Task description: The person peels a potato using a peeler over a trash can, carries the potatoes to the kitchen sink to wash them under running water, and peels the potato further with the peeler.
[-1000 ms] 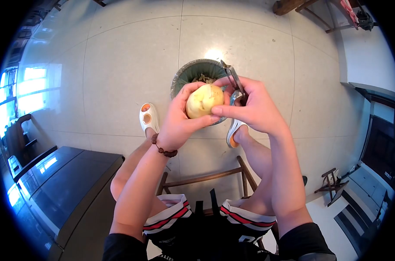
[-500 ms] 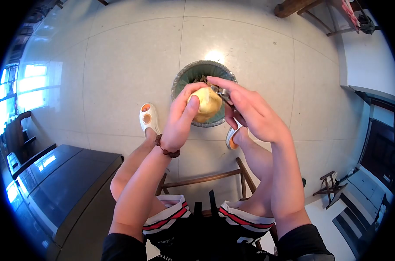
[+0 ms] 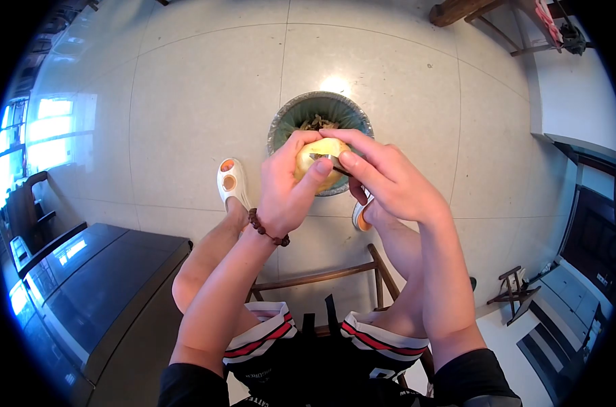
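My left hand (image 3: 285,186) is wrapped round a pale yellow, mostly peeled potato (image 3: 332,145) from the left, its thumb near the front. In my right hand (image 3: 404,183) is a peeler (image 3: 336,163) with a metal head, lying against the potato's near face. The right fingertips touch the potato's top, and the hand partly hides the peeler's handle. Below the potato stands a round bin (image 3: 285,108) with a greenish liner. Peelings (image 3: 316,123) lie inside it.
White slippers with orange patches (image 3: 231,182) flank the bin. A wooden stool rail (image 3: 315,279) crosses behind my legs. At the left is a dark, glossy-topped cabinet (image 3: 111,271); a small folding stool (image 3: 515,292) stands at the right.
The peeler has moved from the potato's upper right to its near face. My right thumb now presses close to the left thumb, and the left hand has shifted slightly right.
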Available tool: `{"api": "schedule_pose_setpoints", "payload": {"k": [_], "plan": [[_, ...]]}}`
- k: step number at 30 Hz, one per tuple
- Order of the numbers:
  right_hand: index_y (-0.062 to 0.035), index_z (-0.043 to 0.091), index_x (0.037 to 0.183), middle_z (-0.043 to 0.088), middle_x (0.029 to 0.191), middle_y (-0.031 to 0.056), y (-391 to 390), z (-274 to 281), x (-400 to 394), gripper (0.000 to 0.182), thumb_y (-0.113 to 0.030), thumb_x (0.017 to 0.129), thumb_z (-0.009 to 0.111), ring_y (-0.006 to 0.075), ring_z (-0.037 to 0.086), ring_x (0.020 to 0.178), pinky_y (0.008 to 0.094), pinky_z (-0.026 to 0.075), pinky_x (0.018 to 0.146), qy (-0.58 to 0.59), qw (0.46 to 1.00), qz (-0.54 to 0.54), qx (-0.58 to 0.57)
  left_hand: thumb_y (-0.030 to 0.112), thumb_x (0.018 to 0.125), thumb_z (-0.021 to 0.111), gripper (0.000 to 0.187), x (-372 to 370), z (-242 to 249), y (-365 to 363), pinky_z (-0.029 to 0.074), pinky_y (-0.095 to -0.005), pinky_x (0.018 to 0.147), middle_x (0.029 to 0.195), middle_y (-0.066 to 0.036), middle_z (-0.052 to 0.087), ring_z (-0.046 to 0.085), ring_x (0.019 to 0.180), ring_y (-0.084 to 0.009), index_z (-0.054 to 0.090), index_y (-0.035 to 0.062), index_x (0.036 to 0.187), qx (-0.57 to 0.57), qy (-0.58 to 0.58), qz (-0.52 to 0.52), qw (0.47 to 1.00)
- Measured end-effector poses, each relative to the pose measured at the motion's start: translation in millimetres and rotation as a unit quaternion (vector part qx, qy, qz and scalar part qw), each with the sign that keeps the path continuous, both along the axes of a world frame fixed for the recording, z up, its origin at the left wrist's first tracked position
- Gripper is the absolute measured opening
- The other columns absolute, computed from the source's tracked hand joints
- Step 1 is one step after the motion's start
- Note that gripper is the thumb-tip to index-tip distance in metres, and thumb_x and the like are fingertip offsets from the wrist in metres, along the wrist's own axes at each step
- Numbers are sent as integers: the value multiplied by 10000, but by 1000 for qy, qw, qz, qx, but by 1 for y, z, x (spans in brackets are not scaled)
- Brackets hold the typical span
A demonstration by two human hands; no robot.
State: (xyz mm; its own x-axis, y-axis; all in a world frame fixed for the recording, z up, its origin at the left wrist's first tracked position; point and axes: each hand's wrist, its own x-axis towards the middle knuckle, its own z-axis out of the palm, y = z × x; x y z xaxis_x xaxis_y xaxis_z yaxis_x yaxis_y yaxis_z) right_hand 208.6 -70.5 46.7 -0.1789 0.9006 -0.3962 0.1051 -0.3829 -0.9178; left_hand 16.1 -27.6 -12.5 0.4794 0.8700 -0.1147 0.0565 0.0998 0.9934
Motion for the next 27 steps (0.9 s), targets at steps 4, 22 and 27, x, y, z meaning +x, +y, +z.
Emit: {"api": "schedule_pose_setpoints", "payload": {"k": [4,22,27], "plan": [[-65,571,1457,639,813,54,1,-1,5,465,-362,1104,507,121,568,634,290,461,580,24,999,-1,-27,414,1020,659,432,-2,0,3,536,-326,782,944,-109,711,653,871,-150,658,-1,1141,53,32,-4,998],[-36,546,1487,532,720,-2,1,0,-2,502,-370,1115,508,83,461,597,267,388,546,38,999,-8,-26,449,1052,612,454,-3,2,2,524,-319,760,892,-98,691,635,830,-154,651,-2,1081,38,52,22,998],[-69,592,1475,505,741,-29,1,-2,-4,437,-302,1116,500,69,421,602,248,367,550,89,995,-11,-42,419,1039,643,421,-4,0,-1,515,-302,753,872,-78,675,611,830,-117,655,-2,1035,30,24,56,998]]}}
